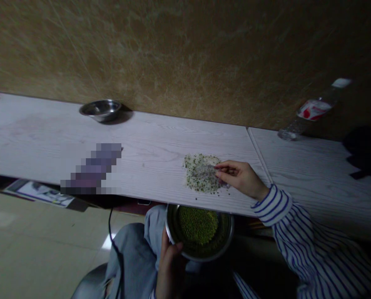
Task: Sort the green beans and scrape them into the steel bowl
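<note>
My left hand grips the left rim of a metal bowl, thumb over the edge. The bowl sits just below the table's front edge, over my lap, with small green beans in its bottom. Over the table, my right hand is closed in a pinch on a grey, crinkled, see-through wad; its exact kind is unclear. The wad rests on a patch of white grains mixed with green beans. A few loose beans lie around this patch.
Against the wall stands a second metal bowl on the pale wooden table. A blurred-out flat object lies near the front edge. To the right are a plastic bottle and a dark item. A black cable hangs beside my leg.
</note>
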Demonstrator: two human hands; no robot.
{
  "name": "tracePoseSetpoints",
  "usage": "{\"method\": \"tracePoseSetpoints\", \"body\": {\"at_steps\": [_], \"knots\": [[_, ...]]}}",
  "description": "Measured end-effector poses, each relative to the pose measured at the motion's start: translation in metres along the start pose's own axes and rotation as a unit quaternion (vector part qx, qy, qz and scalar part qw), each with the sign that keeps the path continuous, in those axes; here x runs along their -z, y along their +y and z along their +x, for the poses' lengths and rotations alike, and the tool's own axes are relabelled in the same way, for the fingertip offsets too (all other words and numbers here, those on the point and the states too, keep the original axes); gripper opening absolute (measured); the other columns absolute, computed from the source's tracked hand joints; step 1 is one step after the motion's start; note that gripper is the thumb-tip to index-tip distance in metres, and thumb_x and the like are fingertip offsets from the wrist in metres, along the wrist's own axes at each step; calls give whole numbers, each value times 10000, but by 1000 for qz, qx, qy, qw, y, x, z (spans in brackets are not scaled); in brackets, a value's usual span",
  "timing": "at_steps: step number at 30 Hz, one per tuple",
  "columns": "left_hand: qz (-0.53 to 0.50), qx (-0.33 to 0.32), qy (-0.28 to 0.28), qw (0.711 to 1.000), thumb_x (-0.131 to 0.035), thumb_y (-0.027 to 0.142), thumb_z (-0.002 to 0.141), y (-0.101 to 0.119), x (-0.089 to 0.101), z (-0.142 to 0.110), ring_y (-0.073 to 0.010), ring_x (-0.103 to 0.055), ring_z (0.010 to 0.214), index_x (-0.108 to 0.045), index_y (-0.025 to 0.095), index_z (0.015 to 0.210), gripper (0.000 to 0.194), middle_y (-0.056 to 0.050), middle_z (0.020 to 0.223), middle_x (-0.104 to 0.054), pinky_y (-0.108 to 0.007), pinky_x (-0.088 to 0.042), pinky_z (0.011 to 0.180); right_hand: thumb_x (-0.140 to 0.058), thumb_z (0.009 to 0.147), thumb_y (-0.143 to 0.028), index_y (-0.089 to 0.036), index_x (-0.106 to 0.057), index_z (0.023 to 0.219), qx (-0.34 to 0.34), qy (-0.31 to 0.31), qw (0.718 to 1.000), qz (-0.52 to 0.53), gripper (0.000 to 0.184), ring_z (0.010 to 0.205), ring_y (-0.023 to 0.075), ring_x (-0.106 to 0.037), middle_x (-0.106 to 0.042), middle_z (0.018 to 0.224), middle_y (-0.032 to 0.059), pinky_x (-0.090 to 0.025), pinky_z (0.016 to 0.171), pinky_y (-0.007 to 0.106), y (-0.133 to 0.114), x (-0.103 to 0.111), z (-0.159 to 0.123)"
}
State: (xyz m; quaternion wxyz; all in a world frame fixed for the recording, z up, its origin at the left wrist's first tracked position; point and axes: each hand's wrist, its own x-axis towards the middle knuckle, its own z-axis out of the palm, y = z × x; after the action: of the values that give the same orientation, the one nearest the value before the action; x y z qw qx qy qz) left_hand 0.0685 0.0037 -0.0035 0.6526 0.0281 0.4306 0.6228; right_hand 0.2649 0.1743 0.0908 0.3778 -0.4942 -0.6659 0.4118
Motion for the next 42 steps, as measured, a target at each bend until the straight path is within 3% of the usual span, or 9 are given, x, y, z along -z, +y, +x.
{"method": "tracePoseSetpoints", "body": {"at_steps": [10, 17, 30, 42], "knots": [[2, 2, -1, 1000, -725, 217, 667, 1, 0, 0, -358, -625, 1201, -464, 273, 1463, 840, -76, 1093, -730, -444, -549, 915, -769, 719, -349, -166, -739, 902, 9, -11, 1000, 20, 261, 583, 151, -656, -674, 669, 15, -555, 562, 299, 0, 0, -1], [-2, 9, -24, 1000, -711, 173, 695, 2, 6, 2, -345, -612, 1230, -457, 269, 1464, 816, -77, 1114, -732, -422, -550, 924, -765, 732, -364, -162, -749, 913, 23, -10, 1000, -4, 272, 595, 156, -670, -700, 703, 34, -559, 545, 287, 3, 1, -1], [-1, 4, -19, 1000, -711, 161, 688, 3, 3, 0, -342, -650, 1168, -507, 275, 1425, 774, -54, 1030, -740, -425, -569, 898, -755, 735, -393, -158, -760, 915, 20, -21, 999, -27, 296, 635, 164, -659, -716, 735, 55, -560, 576, 303, 3, 1, -2], [-3, -4, -8, 1000, -688, 187, 712, 0, 2, 0, -331, -604, 1237, -511, 299, 1426, 744, -59, 1114, -729, -430, -532, 956, -738, 738, -359, -159, -759, 897, 35, -27, 999, -28, 256, 622, 149, -647, -725, 720, 47, -542, 572, 282, 1, 2, -4]]}}
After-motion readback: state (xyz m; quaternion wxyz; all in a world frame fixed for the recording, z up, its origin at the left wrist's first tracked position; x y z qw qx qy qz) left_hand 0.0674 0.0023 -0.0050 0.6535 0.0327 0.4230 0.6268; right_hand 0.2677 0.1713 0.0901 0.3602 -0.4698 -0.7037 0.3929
